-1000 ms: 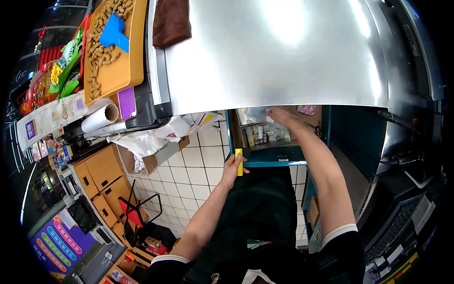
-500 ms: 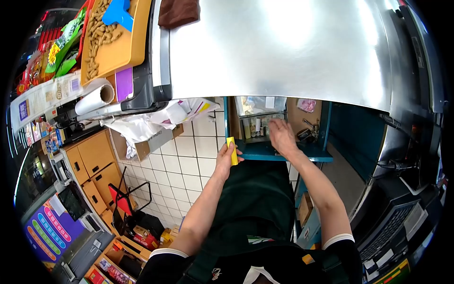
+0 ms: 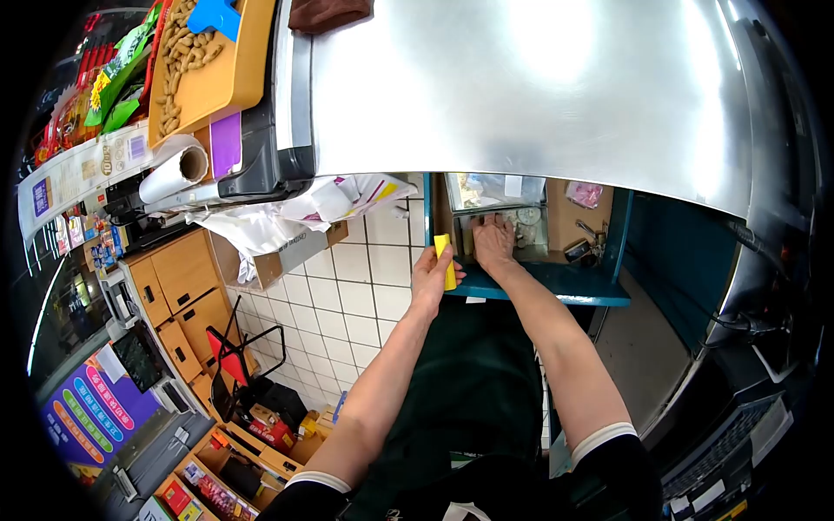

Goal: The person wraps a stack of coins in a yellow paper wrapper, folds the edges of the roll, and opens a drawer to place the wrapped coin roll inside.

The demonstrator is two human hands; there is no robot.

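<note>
A yellow stick-shaped object (image 3: 445,261) stands upright in my left hand (image 3: 428,280), its fingers wrapped round it beside the drawer's left front corner. My right hand (image 3: 493,240) reaches down into a clear compartment of the open teal drawer (image 3: 556,283). Its fingers point into the compartment; their tips and anything they touch are hidden. Small round items (image 3: 527,226) lie just right of those fingers. Behind them is a clear box (image 3: 495,190) with a white label. Keys (image 3: 592,239) and a pink packet (image 3: 584,194) lie in the drawer's right part.
A steel counter (image 3: 521,95) overhangs the drawer. At the upper left are an orange tray (image 3: 213,91) of peanuts, a paper roll (image 3: 178,169) and a white plastic bag (image 3: 269,227). A folding chair (image 3: 228,360) stands on the tiled floor. A keyboard (image 3: 725,443) is at the right.
My right hand has moved from the drawer's back box to the front compartment, then leftward within it. My left hand keeps its hold on the yellow object. The camera view has shifted.
</note>
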